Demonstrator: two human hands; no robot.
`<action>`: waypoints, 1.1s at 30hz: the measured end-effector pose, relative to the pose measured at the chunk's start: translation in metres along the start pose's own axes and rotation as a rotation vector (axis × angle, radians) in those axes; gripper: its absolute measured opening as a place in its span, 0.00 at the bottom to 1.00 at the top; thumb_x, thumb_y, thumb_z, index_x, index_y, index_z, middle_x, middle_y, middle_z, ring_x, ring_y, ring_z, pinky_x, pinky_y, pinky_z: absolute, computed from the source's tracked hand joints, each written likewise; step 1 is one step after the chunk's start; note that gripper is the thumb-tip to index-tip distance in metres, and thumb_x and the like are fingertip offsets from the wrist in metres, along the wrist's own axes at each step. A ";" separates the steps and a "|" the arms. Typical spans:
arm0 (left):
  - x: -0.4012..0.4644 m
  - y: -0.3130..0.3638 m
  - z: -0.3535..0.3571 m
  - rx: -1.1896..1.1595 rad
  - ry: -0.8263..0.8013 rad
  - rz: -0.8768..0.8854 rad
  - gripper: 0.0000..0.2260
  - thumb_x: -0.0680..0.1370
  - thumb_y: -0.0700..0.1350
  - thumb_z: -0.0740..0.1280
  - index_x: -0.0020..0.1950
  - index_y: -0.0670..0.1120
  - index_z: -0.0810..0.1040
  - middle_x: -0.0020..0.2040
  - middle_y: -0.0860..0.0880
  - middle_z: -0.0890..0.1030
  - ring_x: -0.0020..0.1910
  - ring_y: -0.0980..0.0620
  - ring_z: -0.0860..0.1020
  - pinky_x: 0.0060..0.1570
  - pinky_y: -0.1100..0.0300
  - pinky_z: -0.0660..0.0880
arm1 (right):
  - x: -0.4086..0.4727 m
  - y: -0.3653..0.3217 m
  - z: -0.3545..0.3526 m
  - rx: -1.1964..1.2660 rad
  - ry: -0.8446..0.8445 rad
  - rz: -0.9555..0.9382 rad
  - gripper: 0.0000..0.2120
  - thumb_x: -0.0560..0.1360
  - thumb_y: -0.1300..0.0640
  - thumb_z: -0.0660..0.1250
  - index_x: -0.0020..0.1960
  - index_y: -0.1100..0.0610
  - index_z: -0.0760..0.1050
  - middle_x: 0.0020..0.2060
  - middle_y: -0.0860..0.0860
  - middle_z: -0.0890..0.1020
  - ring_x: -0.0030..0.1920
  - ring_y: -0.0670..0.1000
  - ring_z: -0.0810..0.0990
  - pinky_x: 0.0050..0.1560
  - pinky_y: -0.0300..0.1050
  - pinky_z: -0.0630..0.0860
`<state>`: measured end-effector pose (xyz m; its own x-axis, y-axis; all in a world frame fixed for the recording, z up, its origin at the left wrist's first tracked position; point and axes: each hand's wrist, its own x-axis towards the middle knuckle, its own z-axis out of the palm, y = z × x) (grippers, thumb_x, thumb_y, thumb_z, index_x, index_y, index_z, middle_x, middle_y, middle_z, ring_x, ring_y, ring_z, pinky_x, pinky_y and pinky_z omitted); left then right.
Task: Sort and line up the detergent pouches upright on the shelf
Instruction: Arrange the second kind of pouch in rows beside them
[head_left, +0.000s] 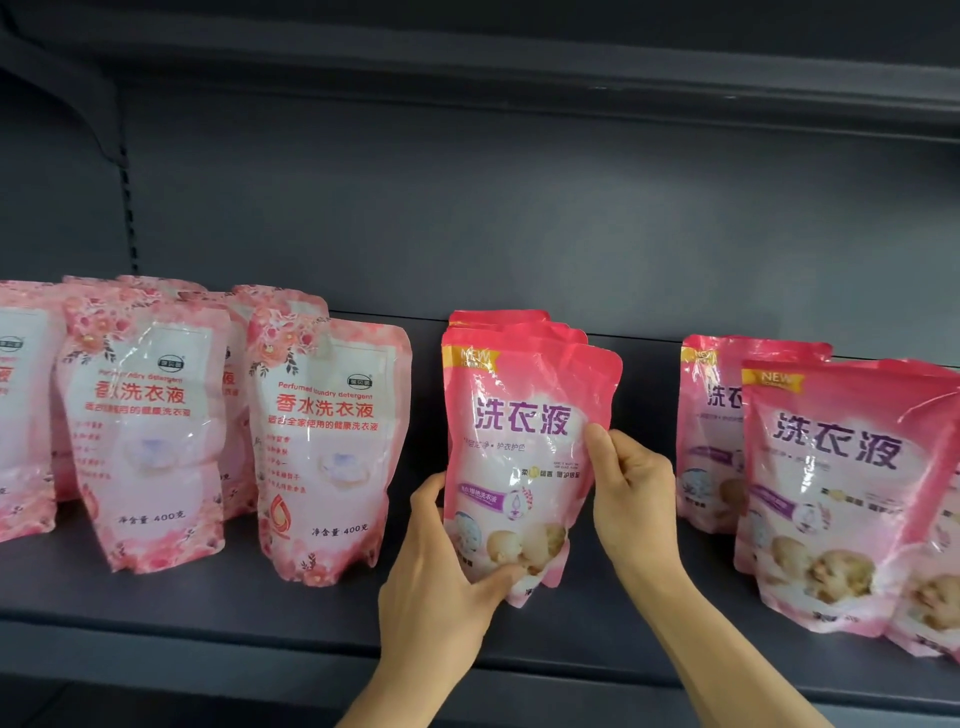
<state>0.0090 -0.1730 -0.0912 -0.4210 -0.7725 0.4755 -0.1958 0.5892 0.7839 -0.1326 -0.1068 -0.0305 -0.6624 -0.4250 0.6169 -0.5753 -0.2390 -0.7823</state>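
step: both hands are on the front red pouch (524, 452) in the middle of the shelf (208, 597), looks like it's being squared up in its stack.
left hand (441, 566): curled round the pouch's lower left corner, thumb up the left edge, fingers wrapped under the bottom front.
right hand (631, 488): pinching the right edge about mid-height, thumb on the front.
where it sits: bottom seems a bit off the shelf or tipped, can't tell for sure. at least two more red pouches right behind it.
how i'd do it: set the base flat first, then nudge the top back so it leans on the ones behind. these are floppy, so let go slowly or it slumps forward.
gap: keep it apart from the floral pouch (324, 447) on its left, different product.
red label: "洗衣液" in purple, yellow "new" tag at top left. same on the right pouches (841, 488).
floral label: "perfumed laundry detergent", "香水洗衣液", "净含量 400克".
small print: too blurry.
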 end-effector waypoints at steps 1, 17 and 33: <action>0.000 0.000 0.000 0.003 0.003 0.000 0.43 0.60 0.56 0.78 0.66 0.61 0.54 0.50 0.64 0.73 0.48 0.62 0.76 0.37 0.69 0.69 | 0.000 -0.001 0.000 -0.009 -0.009 0.001 0.22 0.79 0.53 0.60 0.29 0.59 0.62 0.23 0.45 0.63 0.27 0.44 0.59 0.27 0.35 0.59; -0.011 0.002 -0.005 0.154 0.163 0.244 0.46 0.62 0.54 0.78 0.73 0.47 0.57 0.68 0.46 0.68 0.67 0.49 0.67 0.60 0.48 0.73 | -0.036 -0.007 -0.017 -0.184 -0.178 0.045 0.13 0.77 0.57 0.64 0.61 0.49 0.69 0.50 0.40 0.80 0.50 0.36 0.78 0.45 0.27 0.74; -0.023 0.092 0.079 0.010 -0.374 0.558 0.32 0.75 0.51 0.69 0.73 0.55 0.54 0.69 0.60 0.56 0.69 0.62 0.57 0.66 0.69 0.54 | -0.045 -0.020 -0.198 -0.698 0.513 -0.010 0.32 0.68 0.64 0.73 0.68 0.58 0.63 0.68 0.56 0.63 0.69 0.56 0.63 0.69 0.46 0.59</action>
<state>-0.0693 -0.0821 -0.0617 -0.7397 -0.2181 0.6366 0.1332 0.8798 0.4563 -0.1865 0.0901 -0.0253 -0.6936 0.0611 0.7178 -0.6340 0.4214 -0.6485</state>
